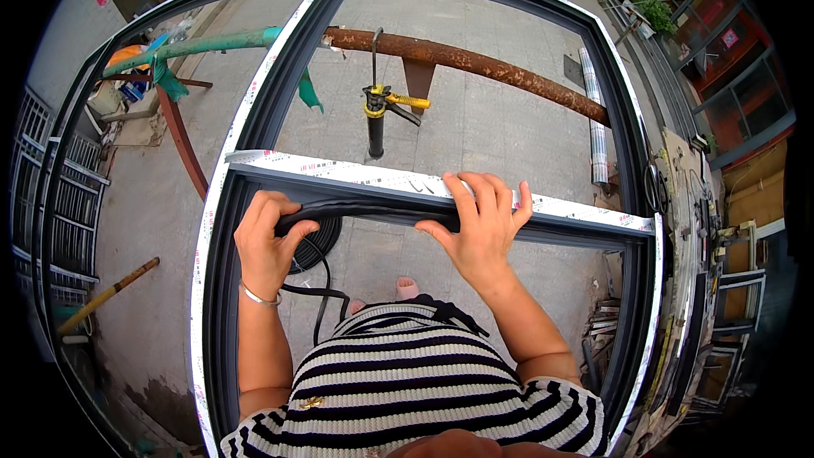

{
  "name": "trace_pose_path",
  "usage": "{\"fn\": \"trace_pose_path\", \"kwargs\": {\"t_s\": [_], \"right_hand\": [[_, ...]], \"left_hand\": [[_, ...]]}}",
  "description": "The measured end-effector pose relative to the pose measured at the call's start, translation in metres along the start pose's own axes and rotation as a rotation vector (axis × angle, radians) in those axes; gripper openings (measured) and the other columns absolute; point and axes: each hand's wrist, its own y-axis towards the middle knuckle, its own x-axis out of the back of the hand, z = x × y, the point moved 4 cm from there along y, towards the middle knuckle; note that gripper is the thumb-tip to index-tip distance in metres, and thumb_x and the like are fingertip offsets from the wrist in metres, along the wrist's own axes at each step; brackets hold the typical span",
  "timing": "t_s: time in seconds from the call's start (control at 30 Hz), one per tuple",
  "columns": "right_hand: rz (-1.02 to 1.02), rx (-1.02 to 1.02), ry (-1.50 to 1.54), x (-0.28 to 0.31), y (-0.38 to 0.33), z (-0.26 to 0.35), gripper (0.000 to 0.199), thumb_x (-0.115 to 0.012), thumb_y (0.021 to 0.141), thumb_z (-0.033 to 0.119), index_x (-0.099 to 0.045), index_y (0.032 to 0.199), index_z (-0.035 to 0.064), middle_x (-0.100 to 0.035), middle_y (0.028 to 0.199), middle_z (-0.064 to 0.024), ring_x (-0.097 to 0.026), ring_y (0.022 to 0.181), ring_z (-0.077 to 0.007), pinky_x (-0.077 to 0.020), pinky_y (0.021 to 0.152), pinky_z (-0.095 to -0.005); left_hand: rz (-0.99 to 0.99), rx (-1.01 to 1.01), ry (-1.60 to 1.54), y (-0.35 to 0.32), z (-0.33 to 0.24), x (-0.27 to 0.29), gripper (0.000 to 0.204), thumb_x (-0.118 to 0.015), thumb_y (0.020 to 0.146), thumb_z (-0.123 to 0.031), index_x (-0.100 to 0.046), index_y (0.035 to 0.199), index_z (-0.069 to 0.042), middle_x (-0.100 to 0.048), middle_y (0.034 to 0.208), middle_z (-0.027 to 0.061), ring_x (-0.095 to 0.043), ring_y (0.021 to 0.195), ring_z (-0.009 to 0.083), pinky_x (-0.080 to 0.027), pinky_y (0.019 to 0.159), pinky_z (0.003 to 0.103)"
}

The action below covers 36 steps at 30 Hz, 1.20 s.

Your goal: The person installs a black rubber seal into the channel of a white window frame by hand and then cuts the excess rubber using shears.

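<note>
A large dark grey window frame (339,171), its faces covered with white printed protective film, lies in front of me with a crossbar across its middle. A black rubber sealing strip (365,205) runs along the near side of that crossbar. My left hand (270,229) pinches the strip near the crossbar's left end, thumb and fingers closed on it. Over the crossbar to the right, my right hand (483,225) has its fingers on the filmed top and its thumb on the near side by the strip. Its palm hides the strip's right part.
A coil of black strip (320,246) lies below the left hand. Beneath the frame runs a rusty pipe (475,58) with a green section (212,42). A black and yellow caulking gun (377,119) hangs by its hook there. Scissors (653,189) rest at the right edge.
</note>
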Motion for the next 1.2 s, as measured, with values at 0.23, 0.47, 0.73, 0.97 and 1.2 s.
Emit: {"fn": "trace_pose_path", "kwargs": {"t_s": [0.23,0.47,0.73,0.97,1.2], "right_hand": [[-0.071,0.068,-0.032,-0.016,-0.001,0.005,0.071,-0.088,0.063,0.042,-0.068,0.128,0.0227,-0.064,0.122,0.0017,-0.059,0.112,-0.0196,-0.0248,0.108,-0.0540],[-0.055,0.059,-0.007,-0.009,0.003,0.008,0.073,-0.090,0.062,0.045,-0.068,0.127,0.0180,-0.066,0.122,0.0004,-0.059,0.113,-0.0209,-0.0239,0.110,-0.0523],[-0.019,-0.007,0.000,-0.010,0.006,0.015,0.067,-0.086,0.069,0.046,-0.068,0.127,0.0175,-0.064,0.122,0.0000,-0.056,0.114,-0.0228,-0.0270,0.105,-0.0550],[-0.003,-0.049,0.060,-0.007,0.012,0.018,0.059,-0.088,0.070,0.042,-0.071,0.119,0.0128,-0.066,0.115,0.0006,-0.057,0.108,-0.0227,-0.0286,0.103,-0.0495],[0.045,0.071,0.025,-0.004,0.008,0.009,0.069,-0.085,0.068,0.046,-0.068,0.126,0.0135,-0.066,0.124,-0.0026,-0.059,0.111,-0.0236,-0.0318,0.103,-0.0472]], "left_hand": [[-0.083,-0.134,0.145,0.004,0.013,-0.013,0.041,-0.093,0.061,-0.026,-0.068,0.084,-0.005,-0.063,0.086,0.0058,-0.063,0.074,0.0235,-0.051,0.062,0.034],[-0.047,-0.128,0.108,0.000,0.019,-0.020,0.039,-0.094,0.061,-0.026,-0.070,0.083,-0.005,-0.062,0.083,0.0054,-0.064,0.073,0.0237,-0.051,0.061,0.035],[0.004,-0.055,0.116,0.006,0.011,-0.010,0.038,-0.093,0.060,-0.024,-0.071,0.083,-0.003,-0.062,0.083,0.0064,-0.064,0.073,0.0251,-0.051,0.062,0.035],[0.035,0.036,0.047,0.010,0.008,-0.008,0.038,-0.094,0.059,-0.019,-0.070,0.082,-0.001,-0.061,0.082,0.0065,-0.064,0.073,0.0251,-0.051,0.064,0.035],[-0.028,0.043,0.036,0.012,0.010,-0.014,0.036,-0.094,0.062,-0.014,-0.067,0.080,0.000,-0.060,0.084,0.0063,-0.064,0.073,0.0248,-0.050,0.064,0.035]]}}
